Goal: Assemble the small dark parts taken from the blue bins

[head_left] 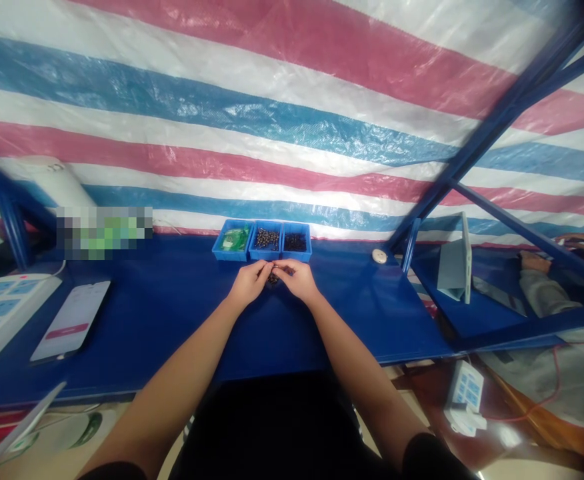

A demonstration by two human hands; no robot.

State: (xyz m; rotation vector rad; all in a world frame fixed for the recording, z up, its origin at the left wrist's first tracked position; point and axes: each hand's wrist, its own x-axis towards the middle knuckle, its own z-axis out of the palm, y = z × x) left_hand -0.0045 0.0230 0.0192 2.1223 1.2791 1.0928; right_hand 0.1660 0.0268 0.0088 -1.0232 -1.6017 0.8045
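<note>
My left hand [250,283] and my right hand [296,280] meet over the blue table, fingertips pinched together and almost touching. What the fingers hold is too small to make out. Small dark pieces [273,278] show between the two hands; whether they are held or lie on the table I cannot tell. Just beyond the hands stand three blue bins in a row. The left bin [229,255] holds green and clear plastic bags, the middle bin [265,255] small brownish metallic parts, and the right bin [297,255] small black parts.
A phone [72,320] and a white power strip [9,313] lie at the left. A round cream-coloured object [379,256] sits near the right frame bars [447,180]. Beyond them are a propped tablet [456,263] and another person's hands [536,262]. Striped sheeting [272,127] hangs behind.
</note>
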